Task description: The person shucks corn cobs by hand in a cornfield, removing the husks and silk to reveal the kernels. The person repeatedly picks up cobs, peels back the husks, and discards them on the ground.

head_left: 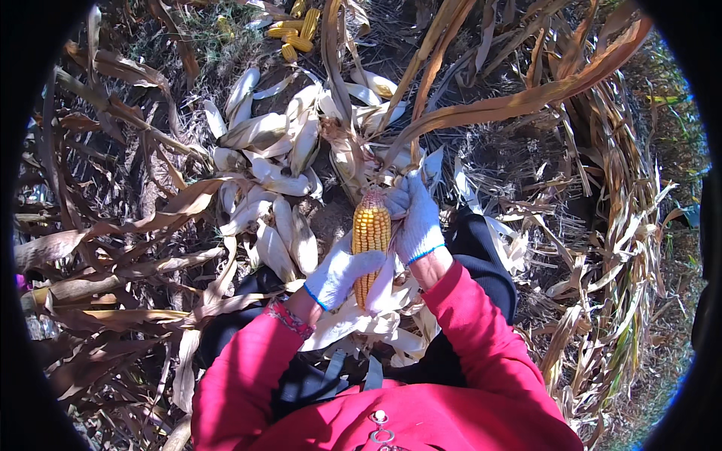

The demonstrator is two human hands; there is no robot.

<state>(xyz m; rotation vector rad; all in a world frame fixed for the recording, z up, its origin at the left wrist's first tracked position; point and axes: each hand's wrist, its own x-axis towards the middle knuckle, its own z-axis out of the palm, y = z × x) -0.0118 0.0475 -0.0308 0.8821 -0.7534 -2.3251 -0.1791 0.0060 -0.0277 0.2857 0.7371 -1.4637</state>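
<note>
Between my gloved hands a yellow ear of corn stands nearly upright, its kernels bare and its pinkish tip pointing away from me. My left hand, in a white knit glove with a blue cuff edge, is wrapped round the lower part with the thumb across the kernels. My right hand, gloved alike, is closed beside the upper end, gripping pale husk near the tip. Its fingertips are partly hidden. Loose husk leaves hang and lie below the ear, over my lap.
Several ears still in pale husks lie heaped ahead to the left. Beyond them is a small pile of bare yellow ears. Dry stalks and leaves arch over from the upper right, and more stalks cover the left side.
</note>
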